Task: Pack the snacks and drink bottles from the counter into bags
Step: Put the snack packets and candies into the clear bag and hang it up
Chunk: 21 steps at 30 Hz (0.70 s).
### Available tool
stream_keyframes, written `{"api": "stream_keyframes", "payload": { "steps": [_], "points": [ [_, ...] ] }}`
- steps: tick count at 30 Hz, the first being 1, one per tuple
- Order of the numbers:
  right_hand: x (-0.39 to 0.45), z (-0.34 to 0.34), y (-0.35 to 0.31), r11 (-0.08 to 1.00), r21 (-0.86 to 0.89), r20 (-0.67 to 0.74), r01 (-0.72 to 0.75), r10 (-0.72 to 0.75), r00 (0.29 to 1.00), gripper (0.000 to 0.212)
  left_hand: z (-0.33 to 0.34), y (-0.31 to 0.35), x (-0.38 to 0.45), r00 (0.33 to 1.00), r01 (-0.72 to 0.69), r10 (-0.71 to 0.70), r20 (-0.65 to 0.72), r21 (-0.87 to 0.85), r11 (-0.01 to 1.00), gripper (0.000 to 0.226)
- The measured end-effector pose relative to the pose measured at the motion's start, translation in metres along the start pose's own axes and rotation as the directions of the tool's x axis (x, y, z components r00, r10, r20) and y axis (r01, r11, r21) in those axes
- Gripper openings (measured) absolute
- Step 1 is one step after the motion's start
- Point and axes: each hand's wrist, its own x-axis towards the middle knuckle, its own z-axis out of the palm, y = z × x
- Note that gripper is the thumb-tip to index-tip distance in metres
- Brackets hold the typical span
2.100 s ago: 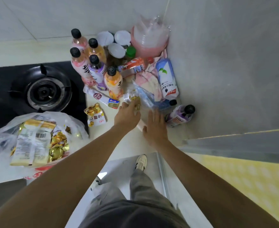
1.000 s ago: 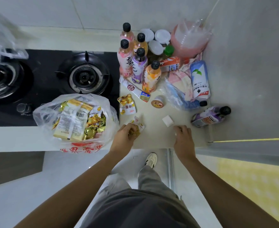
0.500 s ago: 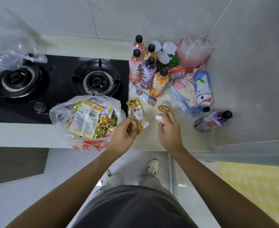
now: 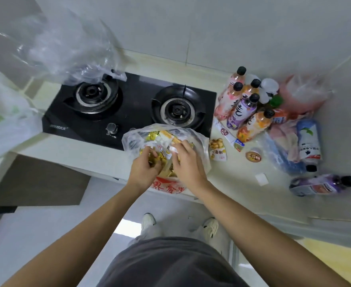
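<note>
A clear plastic bag point(image 4: 201, 146) with red print, full of yellow snack packets, stands at the counter's front edge. My left hand point(image 4: 145, 166) grips a yellow snack packet point(image 4: 160, 160) over the bag's mouth. My right hand point(image 4: 188, 162) pinches the bag's white rim beside it. On the counter to the right lie another yellow snack packet point(image 4: 217, 150), a long stick packet point(image 4: 228, 135), a small round snack point(image 4: 253, 157) and a white square point(image 4: 261, 179). Several drink bottles point(image 4: 242, 108) stand at the back. A purple bottle point(image 4: 319, 185) and a white-blue bottle point(image 4: 309, 139) lie on their sides.
A black two-burner gas hob point(image 4: 133, 104) lies behind the bag. A crumpled clear bag point(image 4: 67, 48) hangs over its left burner. A pink bag point(image 4: 307, 94) sits in the corner by the wall. A blue bottle in clear wrap point(image 4: 282, 156) lies near the white-blue one.
My left hand has carried the yellow snack packet left, from the counter to the bag's mouth. My right hand left the white square and came over to the bag's rim.
</note>
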Motion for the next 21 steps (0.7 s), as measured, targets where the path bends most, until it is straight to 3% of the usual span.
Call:
{"api": "stream_keyframes", "payload": {
  "steps": [6, 10, 13, 21],
  "points": [
    [0.023, 0.018, 0.019, 0.957, -0.261, 0.024, -0.123, 0.134, 0.991, 0.025, 0.014, 0.003, 0.047, 0.989, -0.057, 0.048, 0.138, 0.061, 0.997, 0.021],
    [0.027, 0.022, 0.024, 0.931, -0.340, 0.119, -0.133, 0.183, 0.976, 0.048, 0.014, 0.002, 0.059, 0.971, -0.222, 0.177, 0.160, 0.332, 0.917, 0.028],
    [0.021, 0.020, 0.020, 0.925, -0.373, 0.109, -0.078, 0.127, 0.986, 0.040, 0.008, -0.001, 0.053, 0.938, -0.346, 0.305, 0.163, 0.431, 0.834, 0.031],
    [-0.004, -0.019, 0.016, 0.991, -0.137, -0.065, -0.013, 0.004, 0.998, 0.043, 0.016, 0.027, 0.039, 0.840, -0.526, 0.506, 0.195, 0.520, 0.673, 0.031]
  ]
}}
